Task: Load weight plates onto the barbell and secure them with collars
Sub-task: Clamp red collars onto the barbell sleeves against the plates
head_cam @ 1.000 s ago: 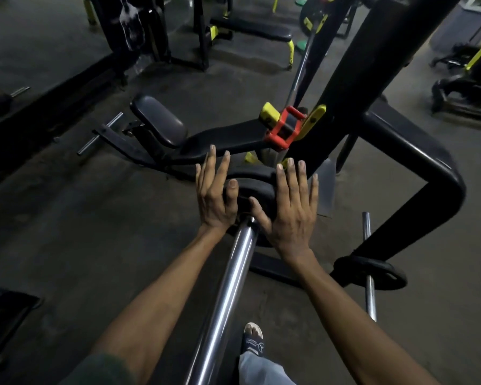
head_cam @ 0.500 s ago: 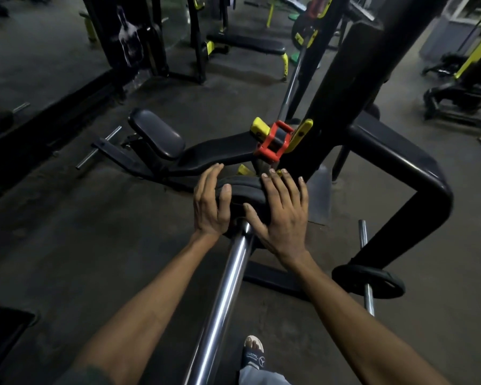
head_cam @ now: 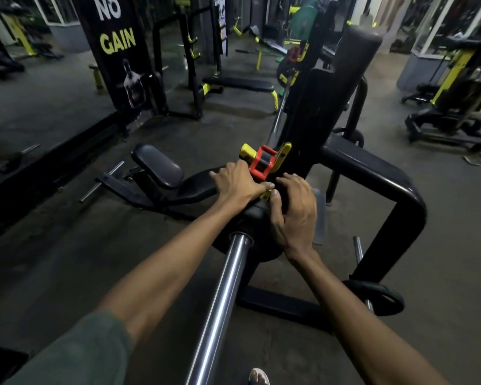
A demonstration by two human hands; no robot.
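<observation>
Dim gym floor (head_cam: pixel 67 232) below. Gripped black weight plate (head_cam: pixel 257 218) top edge with left hand (head_cam: pixel 238 182) and right hand (head_cam: pixel 295 209), thumbs nearly touching. Plate sat on barbell sleeve (head_cam: pixel 222 301) between wrists. Best pushed squarely, evenly inward; collar not yet fitted.

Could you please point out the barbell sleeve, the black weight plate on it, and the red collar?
barbell sleeve (head_cam: pixel 222 295), head view, mid shaft.
black weight plate (head_cam: pixel 257 218), head view, upper face.
red collar (head_cam: pixel 261 165), head view, red frame.

Bare barbell sleeve (head_cam: pixel 220 309) open toward camera; rack frame (head_cam: pixel 395 218) blocks right, bench (head_cam: pixel 161 168) left.
</observation>
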